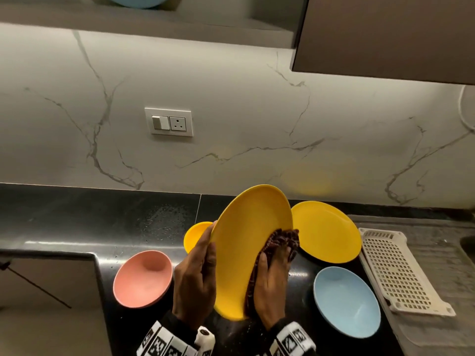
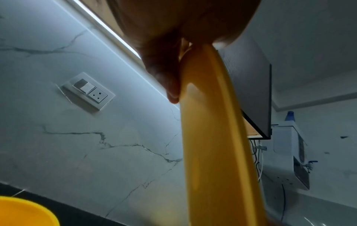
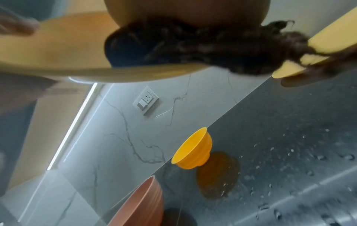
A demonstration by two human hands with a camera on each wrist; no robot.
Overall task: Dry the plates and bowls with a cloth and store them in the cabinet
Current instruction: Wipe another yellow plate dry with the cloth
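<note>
— Plate first: where is it?

— Centre bottom of the head view. The yellow plate (image 1: 246,242) is held up on edge above the desk (image 1: 77,222), tilted with its face toward the right of the frame. I'd judge it is held that way so both sides are free for wiping and any water can run off.

— Who holds it?

— The left hand (image 1: 195,273) grips the left rim. In the left wrist view the thumb lies along one side of the rim, with the fingers (image 1: 205,240) curled onto the other.

— And the other hand?

— The right hand (image 1: 270,278) is closed around a bunched dark patterned cloth (image 1: 285,242), pressing it to the plate's face near the right edge. It holds nothing but the cloth.

— How far along is the job?

— Drying looks under way, with much left, I'd say. A second yellow plate (image 1: 326,232) lies flat just right of the held one, a blue bowl (image 1: 347,301) at lower right, a pink bowl (image 1: 142,278) at lower left, and a small yellow bowl (image 1: 195,235) peeks out behind the left hand.

— Anything beyond those?

— Water drops on the dark desk, a white perforated drainer tray (image 1: 401,271) at the right edge, a switch and socket plate (image 1: 169,122) on the marble wall, and the cabinet (image 1: 385,34) at upper right. A blue dish (image 1: 138,1) already sits on the open shelf at the top.
</note>
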